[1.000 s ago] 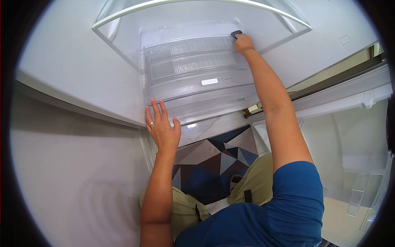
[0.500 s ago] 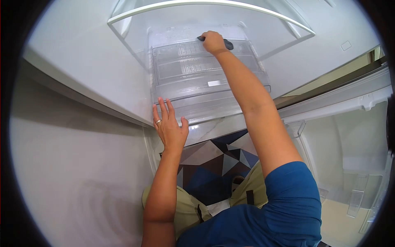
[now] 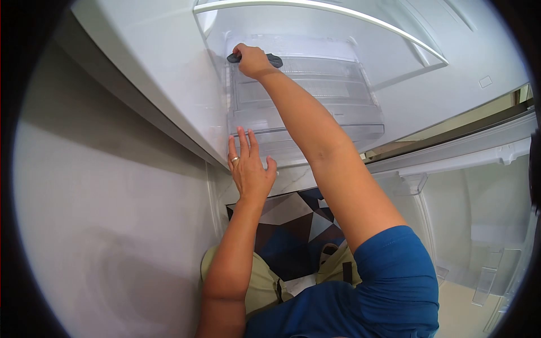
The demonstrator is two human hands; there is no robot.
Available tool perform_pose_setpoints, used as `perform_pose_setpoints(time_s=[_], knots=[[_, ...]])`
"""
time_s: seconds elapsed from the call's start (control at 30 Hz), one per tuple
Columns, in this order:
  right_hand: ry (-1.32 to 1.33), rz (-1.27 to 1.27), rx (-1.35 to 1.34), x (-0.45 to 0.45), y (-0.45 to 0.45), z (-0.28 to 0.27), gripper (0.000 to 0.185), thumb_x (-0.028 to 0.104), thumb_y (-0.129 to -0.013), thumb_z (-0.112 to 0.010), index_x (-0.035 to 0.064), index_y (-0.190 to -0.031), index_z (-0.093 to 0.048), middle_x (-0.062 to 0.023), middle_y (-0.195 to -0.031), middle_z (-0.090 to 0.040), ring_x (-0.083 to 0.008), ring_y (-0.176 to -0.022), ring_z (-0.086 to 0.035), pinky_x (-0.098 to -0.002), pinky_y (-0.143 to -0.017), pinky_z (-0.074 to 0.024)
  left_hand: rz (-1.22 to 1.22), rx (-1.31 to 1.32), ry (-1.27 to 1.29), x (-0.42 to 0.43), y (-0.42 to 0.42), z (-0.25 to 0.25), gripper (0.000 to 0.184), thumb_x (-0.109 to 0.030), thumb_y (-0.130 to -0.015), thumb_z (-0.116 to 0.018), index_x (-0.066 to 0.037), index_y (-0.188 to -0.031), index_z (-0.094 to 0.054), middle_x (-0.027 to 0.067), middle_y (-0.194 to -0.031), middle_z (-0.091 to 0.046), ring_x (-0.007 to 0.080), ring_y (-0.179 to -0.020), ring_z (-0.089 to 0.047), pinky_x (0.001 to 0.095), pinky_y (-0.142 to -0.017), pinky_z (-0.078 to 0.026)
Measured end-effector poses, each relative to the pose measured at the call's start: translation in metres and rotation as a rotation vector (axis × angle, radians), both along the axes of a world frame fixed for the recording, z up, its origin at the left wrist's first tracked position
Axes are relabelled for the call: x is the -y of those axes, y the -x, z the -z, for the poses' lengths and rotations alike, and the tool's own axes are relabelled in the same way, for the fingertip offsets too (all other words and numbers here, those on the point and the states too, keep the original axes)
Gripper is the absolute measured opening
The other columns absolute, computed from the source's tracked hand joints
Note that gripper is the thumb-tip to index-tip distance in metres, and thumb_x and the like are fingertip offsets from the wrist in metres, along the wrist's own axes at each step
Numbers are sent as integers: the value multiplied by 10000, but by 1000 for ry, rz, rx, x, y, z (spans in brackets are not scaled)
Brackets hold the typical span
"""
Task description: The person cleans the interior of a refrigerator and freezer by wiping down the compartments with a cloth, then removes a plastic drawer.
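My right hand [image 3: 252, 61] is closed on a dark grey cloth [image 3: 274, 60] at the back left corner of the fridge compartment, just behind the clear drawers. Parts of the cloth stick out on both sides of the hand. The clear drawers [image 3: 315, 107] lie below, partly covered by my right forearm. My left hand [image 3: 249, 169], with a ring on one finger, rests with spread fingers on the front left edge of the drawers and holds nothing.
Above the drawers is a clear shelf with a white front rim [image 3: 315, 5]. An open door with bins [image 3: 487, 281] stands at the right, another door panel [image 3: 124, 186] at the left. A patterned mat [image 3: 287, 236] lies on the floor.
My right hand has moved left with the cloth, from the back right corner to the back left. My left hand stays at the front left edge while the view has shifted.
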State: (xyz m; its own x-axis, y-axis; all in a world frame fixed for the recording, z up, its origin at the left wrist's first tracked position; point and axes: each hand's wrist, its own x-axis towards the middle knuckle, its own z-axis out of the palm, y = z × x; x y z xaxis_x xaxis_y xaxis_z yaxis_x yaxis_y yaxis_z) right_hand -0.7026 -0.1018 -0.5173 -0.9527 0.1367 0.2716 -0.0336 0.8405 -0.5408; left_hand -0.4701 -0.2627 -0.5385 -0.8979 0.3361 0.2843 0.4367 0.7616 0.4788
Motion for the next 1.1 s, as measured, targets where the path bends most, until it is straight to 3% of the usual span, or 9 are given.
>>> perform_pose_setpoints(time_s=[0.2, 0.3, 0.4, 0.7, 0.83, 0.93, 0.97, 1.03, 1.1], knots=[[37, -74, 126, 15, 5, -16, 231, 107, -766, -548, 115, -977, -639, -101, -945, -663, -300, -954, -606, -433, -852, -432, -3, 4, 2, 0, 1, 1, 722, -209, -711, -603, -15, -1364, -365, 162, -1475, -253, 404, -1319, -239, 491, -1066, -221], [-158, -56, 172, 27, -11, -21, 217, 125, -779, -545, 107, -973, -641, -112, -948, -659, -314, -965, -597, -425, -863, -440, -1, -2, -11, -1, 1, 1, 715, -212, -710, -602, -8, -1357, -374, 164, -1473, -256, 399, -1318, -242, 489, -1065, -223], [-221, -97, 156, 36, -35, -19, 245, 25, -721, -586, 91, -953, -625, -133, -904, -647, -323, -922, -588, -397, -807, -473, -5, -8, -21, 0, 1, 1, 708, -215, -711, -600, -4, -1351, -383, 166, -1470, -260, 398, -1317, -244, 489, -1064, -224], [-180, -351, -58, 40, -100, -10, 277, -61, -691, -522, 77, -912, -617, -101, -834, -648, -306, -863, -571, -403, -755, -449, -6, -15, -22, 2, 2, 4, 700, -218, -710, -596, -6, -1345, -391, 170, -1466, -264, 400, -1316, -247, 487, -1056, -239], [-200, -395, 28, 36, -119, -19, 293, -80, -682, -502, 68, -907, -616, -108, -819, -648, -294, -845, -582, -375, -729, -459, -8, -22, -17, 2, 1, 5, 703, -212, -705, -603, -11, -1345, -393, 162, -1468, -264, 397, -1315, -254, 488, -1046, -255], [146, -361, 344, 21, -104, -43, 337, -90, -692, -437, 45, -936, -626, -93, -831, -636, -207, -835, -591, -281, -711, -464, -2, -40, -49, 2, 2, 7, 700, -208, -706, -603, -14, -1346, -395, 157, -1470, -263, 395, -1312, -264, 488, -1040, -268], [146, -362, 345, 16, -100, -47, 337, -90, -692, -437, 45, -936, -626, -93, -831, -636, -207, -835, -591, -281, -711, -464, -3, -39, -49, 2, 0, 7, 700, -208, -706, -603, -14, -1346, -395, 157, -1470, -263, 395, -1312, -264, 488, -1040, -268], [897, -268, 171, 7, -91, -52, 355, -73, -716, -425, 30, -982, -637, -70, -928, -607, -183, -844, -575, -268, -714, -456, -12, -11, -48, 1, 1, 5, 690, -196, -707, -595, -20, -1344, -394, 147, -1475, -254, 370, -1332, -242, 485, -1048, -251], [887, -247, 173, 5, -100, -56, 365, -59, -726, -432, 27, -1019, -632, -67, -980, -583, -171, -850, -567, -268, -724, -455, -15, -10, -46, 2, 1, 3, 692, -201, -707, -600, -19, -1344, -398, 151, -1473, -260, 381, -1321, -256, 485, -1043, -262]])
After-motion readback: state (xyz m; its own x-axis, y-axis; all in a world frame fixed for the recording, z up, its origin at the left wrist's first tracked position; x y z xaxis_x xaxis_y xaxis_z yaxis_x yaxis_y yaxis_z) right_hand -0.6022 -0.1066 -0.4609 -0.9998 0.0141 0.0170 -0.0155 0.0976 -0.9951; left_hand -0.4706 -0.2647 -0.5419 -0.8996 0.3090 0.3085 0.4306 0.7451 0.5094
